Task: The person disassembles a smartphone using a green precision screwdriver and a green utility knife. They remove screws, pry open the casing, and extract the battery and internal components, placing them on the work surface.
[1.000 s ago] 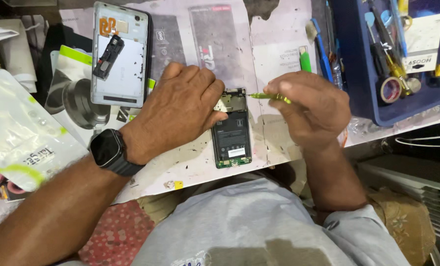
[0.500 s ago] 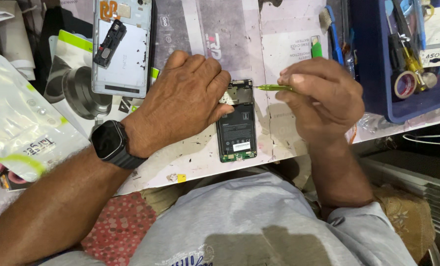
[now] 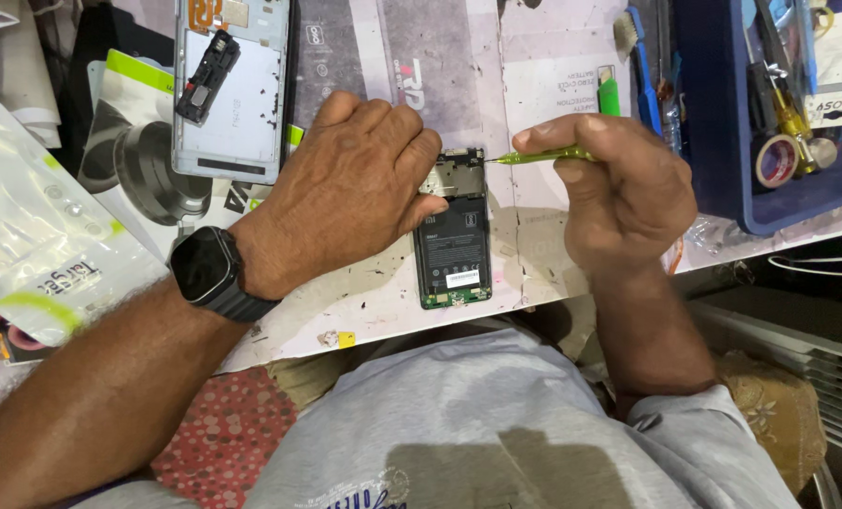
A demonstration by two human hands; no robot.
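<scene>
The left hand (image 3: 350, 193) covers the opened phone's (image 3: 454, 240) nine-o'clock edge, pressing flat; the right hand (image 3: 619, 184) pinches a green screwdriver (image 3: 543, 155) tightly.

The left hand (image 3: 345, 193) covers the left side of the open phone (image 3: 453, 231), so that part is hidden. The right hand (image 3: 614, 184) hides most of the green tool (image 3: 539, 155). The phone shell (image 3: 232, 90) at the upper left and the blue tray (image 3: 713, 141) at the upper right are cut off by the top edge.
</scene>
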